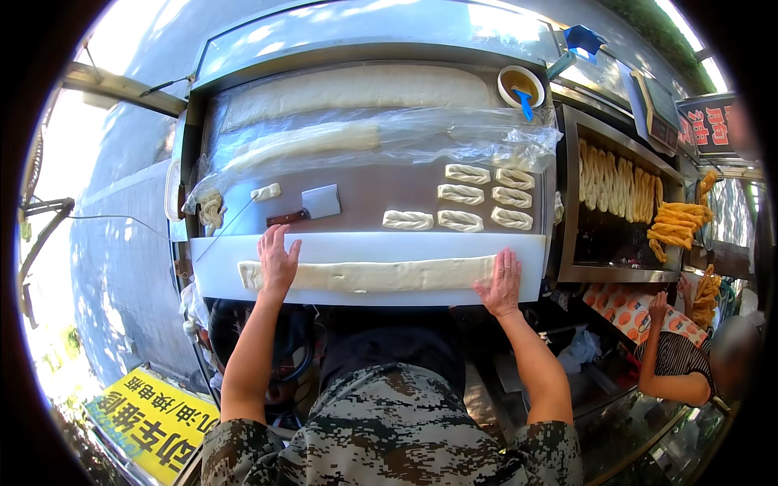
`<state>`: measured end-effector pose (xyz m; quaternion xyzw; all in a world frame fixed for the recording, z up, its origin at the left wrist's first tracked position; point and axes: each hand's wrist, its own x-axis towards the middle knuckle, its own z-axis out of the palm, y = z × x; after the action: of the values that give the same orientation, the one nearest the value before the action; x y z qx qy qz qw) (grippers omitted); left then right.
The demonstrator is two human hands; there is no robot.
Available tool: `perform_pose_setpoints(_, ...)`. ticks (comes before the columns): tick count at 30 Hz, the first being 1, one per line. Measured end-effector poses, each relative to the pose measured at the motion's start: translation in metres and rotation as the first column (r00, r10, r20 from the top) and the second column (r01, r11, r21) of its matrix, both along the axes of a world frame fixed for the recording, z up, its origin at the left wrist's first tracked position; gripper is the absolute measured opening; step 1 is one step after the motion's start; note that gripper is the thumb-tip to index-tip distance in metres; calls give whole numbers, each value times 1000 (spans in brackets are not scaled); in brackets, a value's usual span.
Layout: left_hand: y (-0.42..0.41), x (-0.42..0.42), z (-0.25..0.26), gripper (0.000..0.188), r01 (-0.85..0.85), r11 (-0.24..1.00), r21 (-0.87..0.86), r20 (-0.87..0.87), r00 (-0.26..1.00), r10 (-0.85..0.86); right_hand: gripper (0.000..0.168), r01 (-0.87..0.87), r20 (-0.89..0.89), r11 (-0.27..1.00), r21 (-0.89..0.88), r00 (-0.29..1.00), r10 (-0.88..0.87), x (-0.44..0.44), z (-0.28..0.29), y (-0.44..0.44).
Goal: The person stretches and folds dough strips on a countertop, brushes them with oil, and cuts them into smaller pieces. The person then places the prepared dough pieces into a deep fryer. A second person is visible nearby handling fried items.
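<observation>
A long flat strip of dough [395, 275] lies across a white cutting board [213, 248] in front of me. My left hand [279, 260] rests over the strip near its left end, fingertips reaching past the upper edge of the board. Flat on the right end is my right hand [501, 280], fingers pointing away from me. Neither hand is closed around anything. Just beyond my left fingertips lies a cleaver, its wooden handle [287, 217] to the left and its blade [321, 201] to the right. A thin rod [228, 228] slants over the board's left corner.
Several twisted dough pieces [460, 194] lie beyond the board. Plastic film [413, 136] covers larger dough slabs [364, 88]. A blue brush [523, 104] stands in a bowl of oil [515, 78]. Rightward, a metal fryer [568, 243] holds dough sticks [620, 182]; a person [674, 364] is nearby.
</observation>
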<state>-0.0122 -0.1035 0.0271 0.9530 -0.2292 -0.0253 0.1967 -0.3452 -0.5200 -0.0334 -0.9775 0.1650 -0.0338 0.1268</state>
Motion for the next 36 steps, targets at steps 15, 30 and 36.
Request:
perform_pose_setpoints(15, -120, -80, -1, 56, 210, 977, 34, -59, 976, -208, 93, -232, 99, 947, 223, 972, 214, 57, 45, 43)
perform_pose_setpoints(30, -139, 29, -9, 67, 59, 993, -102, 115, 992, -48, 34, 144, 381, 898, 415, 869, -315, 155, 75, -49)
perform_pose_setpoints(36, -100, 204, -33, 53, -123, 987, 104, 179, 978, 103, 29, -120, 360, 986, 114, 930, 72, 295, 88, -118)
